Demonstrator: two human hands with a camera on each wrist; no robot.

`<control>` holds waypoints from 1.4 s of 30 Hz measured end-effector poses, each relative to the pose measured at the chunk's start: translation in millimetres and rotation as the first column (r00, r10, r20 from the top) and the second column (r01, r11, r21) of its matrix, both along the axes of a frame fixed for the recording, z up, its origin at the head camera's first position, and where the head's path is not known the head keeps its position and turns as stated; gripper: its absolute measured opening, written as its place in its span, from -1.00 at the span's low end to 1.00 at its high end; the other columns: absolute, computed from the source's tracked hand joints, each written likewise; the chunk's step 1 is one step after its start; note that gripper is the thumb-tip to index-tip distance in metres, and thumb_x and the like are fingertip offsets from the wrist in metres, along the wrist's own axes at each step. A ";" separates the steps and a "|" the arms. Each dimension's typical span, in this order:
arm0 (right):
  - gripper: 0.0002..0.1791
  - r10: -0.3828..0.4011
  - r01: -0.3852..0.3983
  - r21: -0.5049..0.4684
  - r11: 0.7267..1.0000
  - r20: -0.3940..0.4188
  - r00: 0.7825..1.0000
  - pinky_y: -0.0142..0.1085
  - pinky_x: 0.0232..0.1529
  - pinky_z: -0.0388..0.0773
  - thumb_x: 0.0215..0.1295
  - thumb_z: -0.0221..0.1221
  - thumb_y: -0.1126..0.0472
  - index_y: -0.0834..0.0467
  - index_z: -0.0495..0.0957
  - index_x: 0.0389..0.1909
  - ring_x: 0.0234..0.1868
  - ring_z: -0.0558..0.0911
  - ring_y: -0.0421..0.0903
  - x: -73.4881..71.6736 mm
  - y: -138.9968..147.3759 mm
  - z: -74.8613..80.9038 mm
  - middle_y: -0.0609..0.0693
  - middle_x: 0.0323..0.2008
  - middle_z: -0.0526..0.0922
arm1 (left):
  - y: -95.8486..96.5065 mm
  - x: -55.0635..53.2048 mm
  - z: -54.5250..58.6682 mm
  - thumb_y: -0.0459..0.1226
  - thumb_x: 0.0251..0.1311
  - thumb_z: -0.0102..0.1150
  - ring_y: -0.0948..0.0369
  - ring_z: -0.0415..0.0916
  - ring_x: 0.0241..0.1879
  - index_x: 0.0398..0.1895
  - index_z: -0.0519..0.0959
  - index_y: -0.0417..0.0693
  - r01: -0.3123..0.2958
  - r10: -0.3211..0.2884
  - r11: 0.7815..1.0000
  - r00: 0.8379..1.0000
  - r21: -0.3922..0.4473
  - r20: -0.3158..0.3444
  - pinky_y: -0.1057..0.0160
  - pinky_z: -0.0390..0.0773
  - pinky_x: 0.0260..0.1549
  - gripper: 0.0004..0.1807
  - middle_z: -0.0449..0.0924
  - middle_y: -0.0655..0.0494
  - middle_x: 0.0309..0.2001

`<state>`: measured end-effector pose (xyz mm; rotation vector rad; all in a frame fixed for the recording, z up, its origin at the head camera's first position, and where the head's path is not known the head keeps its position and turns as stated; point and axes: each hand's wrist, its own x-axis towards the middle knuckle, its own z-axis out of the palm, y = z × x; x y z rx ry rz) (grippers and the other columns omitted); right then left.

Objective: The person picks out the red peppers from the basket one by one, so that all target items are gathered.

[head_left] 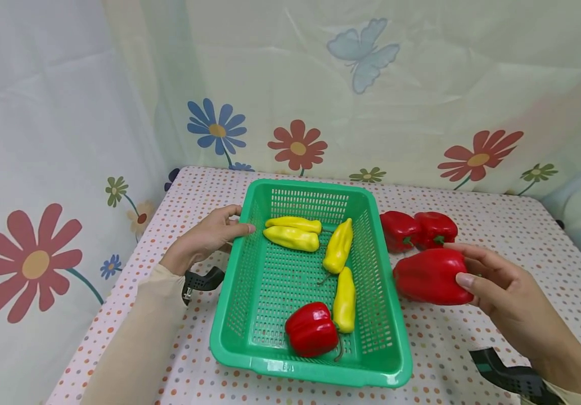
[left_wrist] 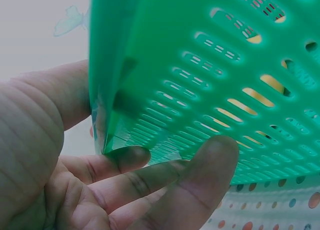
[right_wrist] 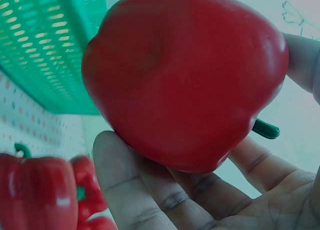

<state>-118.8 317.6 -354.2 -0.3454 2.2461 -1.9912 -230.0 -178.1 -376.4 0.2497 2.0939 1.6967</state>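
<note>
My left hand (head_left: pixel 214 232) holds the left rim of a green plastic basket (head_left: pixel 310 372), thumb over the rim and the other fingers along the outer wall, as the left wrist view shows. Inside lie several yellow peppers (head_left: pixel 291 238) and one red bell pepper with a stem near the front wall. To the right of the basket, my right hand (head_left: pixel 503 287) grips another red bell pepper (right_wrist: pixel 185 80) between thumb and fingers. That pepper is raised, close to the basket's right side, its green stem turned toward the palm.
Behind the held pepper, two red bell peppers (head_left: pixel 436 228) lie on the dotted tablecloth (head_left: pixel 513 225), beside the basket's right wall. A flowered curtain (head_left: pixel 396 129) hangs along the table's back edge and left side.
</note>
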 end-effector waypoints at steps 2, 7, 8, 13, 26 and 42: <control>-0.45 -0.017 0.017 -0.003 1.000 0.007 1.000 -0.29 -0.18 0.79 0.57 -0.02 0.47 0.03 0.41 0.46 0.05 0.67 -0.18 1.7 4.3 -5.0 -0.13 0.22 0.60 | -0.3 -0.3 -0.5 -0.29 0.50 0.13 0.05 0.78 -0.27 0.31 0.33 -0.31 -0.003 0.003 1.000 1.000 0.001 0.005 -0.06 0.80 -0.17 -0.55 0.70 -0.37 0.01; -0.47 -0.081 0.080 0.014 0.997 0.021 0.997 -0.30 -0.21 0.79 0.57 0.00 0.44 -0.06 0.43 0.41 0.01 0.69 -0.22 7.6 12.1 -18.5 -0.21 0.21 0.58 | -0.7 -0.3 -0.1 -0.29 0.49 0.13 0.04 0.78 -0.28 0.31 0.34 -0.31 -0.003 0.003 1.000 1.000 0.008 0.007 -0.07 0.80 -0.18 -0.56 0.70 -0.37 0.00; -0.47 -0.088 0.088 0.014 0.996 0.025 0.996 -0.30 -0.20 0.79 0.57 0.00 0.44 -0.07 0.43 0.41 0.01 0.70 -0.22 8.7 13.4 -21.1 -0.21 0.22 0.57 | -0.8 -0.3 0.0 -0.29 0.49 0.13 0.04 0.78 -0.28 0.31 0.34 -0.31 -0.002 0.002 1.000 1.000 0.010 0.006 -0.07 0.80 -0.18 -0.56 0.70 -0.37 0.00; -0.50 -0.115 0.115 0.001 0.993 0.063 0.991 -0.29 -0.21 0.79 0.59 -0.02 0.41 -0.13 0.45 0.36 -0.01 0.70 -0.22 12.5 19.0 -32.8 -0.23 0.18 0.58 | -1.3 -1.2 -0.3 -0.29 0.50 0.13 0.05 0.78 -0.30 0.31 0.32 -0.32 -0.002 0.002 1.000 1.000 0.015 0.008 -0.06 0.80 -0.19 -0.55 0.70 -0.40 -0.01; -0.56 -0.162 0.171 -0.031 0.985 0.199 0.967 -0.30 -0.17 0.79 0.62 -0.02 0.33 -0.28 0.48 0.24 -0.06 0.74 -0.23 22.5 27.0 -58.1 -0.32 0.09 0.64 | -0.8 -1.5 -0.6 -0.29 0.50 0.13 0.04 0.79 -0.30 0.34 0.31 -0.35 0.005 -0.005 1.000 1.000 0.022 0.006 -0.07 0.80 -0.20 -0.53 0.71 -0.38 -0.03; -0.63 -0.200 0.193 0.051 0.980 0.281 0.939 -0.31 -0.16 0.79 0.64 0.00 0.26 -0.35 0.51 0.11 -0.10 0.74 -0.25 29.9 27.4 -75.3 -0.38 0.00 0.66 | -0.2 -0.8 -0.3 -0.29 0.51 0.12 0.04 0.78 -0.28 0.34 0.30 -0.34 0.011 -0.012 0.999 1.000 0.030 0.016 -0.06 0.80 -0.18 -0.53 0.70 -0.39 -0.01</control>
